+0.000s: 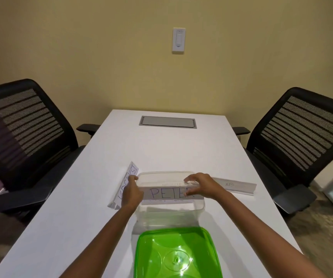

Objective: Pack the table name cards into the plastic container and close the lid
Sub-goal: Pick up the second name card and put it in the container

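Observation:
A clear plastic container (198,207) stands open on the white table (167,149). Both hands hold a folded name card reading PETER (167,193) across the container's mouth. My left hand (131,192) grips the card's left end and my right hand (200,184) grips its right end. A second name card (132,171) lies on the table left of the container, partly hidden by my left hand. A third name card (235,185) lies to the right of the container. The green lid (175,253) lies upside down on the table in front of the container.
Two black mesh office chairs (27,133) (302,137) stand at the left and right sides of the table. A grey cable hatch (167,121) is set into the far end of the tabletop. A wall switch (178,40) is on the yellow wall.

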`<control>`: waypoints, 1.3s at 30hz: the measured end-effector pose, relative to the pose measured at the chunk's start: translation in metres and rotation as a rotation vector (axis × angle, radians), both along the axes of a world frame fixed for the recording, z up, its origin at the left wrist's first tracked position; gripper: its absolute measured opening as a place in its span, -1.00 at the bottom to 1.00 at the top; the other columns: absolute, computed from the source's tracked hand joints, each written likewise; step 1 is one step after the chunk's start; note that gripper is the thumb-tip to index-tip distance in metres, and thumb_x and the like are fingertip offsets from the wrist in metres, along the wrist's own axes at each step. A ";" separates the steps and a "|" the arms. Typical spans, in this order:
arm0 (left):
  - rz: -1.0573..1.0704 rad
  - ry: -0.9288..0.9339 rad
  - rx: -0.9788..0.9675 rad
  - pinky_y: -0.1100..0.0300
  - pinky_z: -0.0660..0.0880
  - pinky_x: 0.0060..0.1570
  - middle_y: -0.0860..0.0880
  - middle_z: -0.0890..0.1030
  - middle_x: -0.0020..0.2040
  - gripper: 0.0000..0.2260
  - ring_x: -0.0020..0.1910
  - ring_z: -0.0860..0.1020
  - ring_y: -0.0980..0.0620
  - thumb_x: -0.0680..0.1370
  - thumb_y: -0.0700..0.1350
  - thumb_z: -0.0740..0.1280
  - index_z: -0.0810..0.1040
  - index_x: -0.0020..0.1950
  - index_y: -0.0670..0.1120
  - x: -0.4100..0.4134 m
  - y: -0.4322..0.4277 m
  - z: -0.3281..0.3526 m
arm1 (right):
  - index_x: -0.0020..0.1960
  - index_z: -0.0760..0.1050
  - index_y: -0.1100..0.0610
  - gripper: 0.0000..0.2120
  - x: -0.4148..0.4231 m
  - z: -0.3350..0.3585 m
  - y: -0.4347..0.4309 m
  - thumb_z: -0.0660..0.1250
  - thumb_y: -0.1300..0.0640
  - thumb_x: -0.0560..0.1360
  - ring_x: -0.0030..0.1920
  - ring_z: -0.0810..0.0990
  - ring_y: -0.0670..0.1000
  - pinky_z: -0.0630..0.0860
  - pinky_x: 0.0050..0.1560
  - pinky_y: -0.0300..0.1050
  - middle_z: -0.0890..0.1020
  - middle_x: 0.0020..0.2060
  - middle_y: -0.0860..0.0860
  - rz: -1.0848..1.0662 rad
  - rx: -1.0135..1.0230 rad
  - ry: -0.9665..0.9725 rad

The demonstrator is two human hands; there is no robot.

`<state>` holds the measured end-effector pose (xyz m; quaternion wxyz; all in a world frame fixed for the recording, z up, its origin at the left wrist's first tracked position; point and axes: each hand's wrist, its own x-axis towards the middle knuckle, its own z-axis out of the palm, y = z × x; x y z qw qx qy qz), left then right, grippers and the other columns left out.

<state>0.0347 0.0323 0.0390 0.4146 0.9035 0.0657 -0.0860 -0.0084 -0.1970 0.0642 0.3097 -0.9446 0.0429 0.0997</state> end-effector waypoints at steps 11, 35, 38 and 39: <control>-0.318 -0.111 0.805 0.11 0.40 0.20 -0.11 0.62 0.18 -0.72 0.28 0.43 -0.13 0.56 -0.22 0.15 0.49 0.23 -0.08 0.018 -0.011 -0.023 | 0.33 0.37 0.15 -0.46 0.030 -0.035 0.019 0.43 0.05 0.41 0.27 0.46 0.14 0.38 0.23 -0.05 0.50 0.25 0.20 0.268 -0.439 0.186; -0.641 0.010 1.144 -0.15 0.03 0.48 -0.11 0.57 0.25 -0.71 0.47 0.20 -0.12 0.56 -0.17 0.20 0.50 0.27 -0.11 0.026 -0.026 -0.066 | 0.38 0.32 0.14 -0.42 0.057 -0.091 0.021 0.43 0.23 0.42 0.36 0.40 0.13 0.36 0.34 -0.03 0.41 0.38 0.15 0.436 -0.530 0.473; -0.670 0.003 1.160 -0.16 0.03 0.47 -0.13 0.49 0.34 -0.69 0.47 0.18 -0.13 0.58 -0.16 0.18 0.47 0.31 -0.11 0.027 -0.025 -0.065 | 0.38 0.35 0.11 -0.42 0.058 -0.094 0.021 0.43 0.27 0.41 0.37 0.40 0.13 0.35 0.35 -0.03 0.40 0.38 0.15 0.424 -0.515 0.466; -0.679 0.007 1.166 -0.17 0.03 0.47 -0.14 0.46 0.37 -0.68 0.47 0.18 -0.14 0.58 -0.15 0.17 0.46 0.33 -0.11 0.027 -0.025 -0.065 | 0.38 0.35 0.10 -0.42 0.058 -0.094 0.021 0.43 0.27 0.41 0.37 0.39 0.13 0.35 0.36 -0.03 0.40 0.38 0.14 0.421 -0.512 0.466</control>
